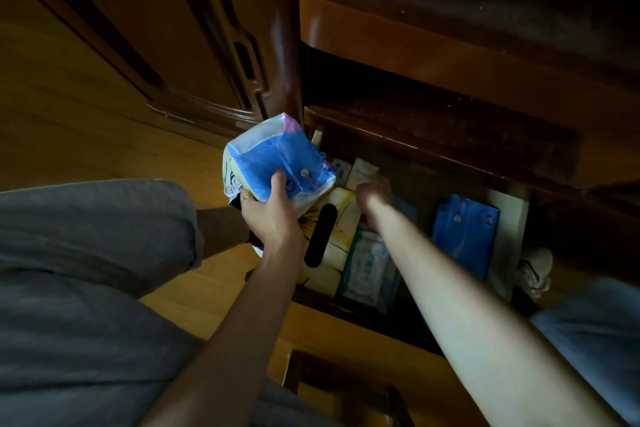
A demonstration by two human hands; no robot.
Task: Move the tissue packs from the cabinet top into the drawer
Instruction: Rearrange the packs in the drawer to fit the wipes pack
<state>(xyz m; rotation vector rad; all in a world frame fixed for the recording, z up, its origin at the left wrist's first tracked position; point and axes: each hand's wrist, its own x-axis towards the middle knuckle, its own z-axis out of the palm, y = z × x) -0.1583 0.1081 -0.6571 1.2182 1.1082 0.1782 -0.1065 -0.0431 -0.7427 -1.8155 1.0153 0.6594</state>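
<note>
My left hand (273, 208) grips a blue and white tissue pack (273, 158), tilted, just above the left end of the open drawer (502, 218). My right hand (372, 191) reaches deep into the drawer, fingers curled among the items at the back; whether it holds anything is hidden in shadow. Another blue tissue pack (464, 232) lies flat at the right of the drawer. A pale green pack (369, 263) and cream-coloured packs (341, 215) lie at the left. The dark wooden cabinet top (450, 10) is above.
A black oblong object (320, 236) rests on the cream packs in the drawer. A wooden door (145, 28) stands at the left. My knees in grey trousers (86, 236) flank the drawer over the wooden floor. A shoe (535, 270) is at the right.
</note>
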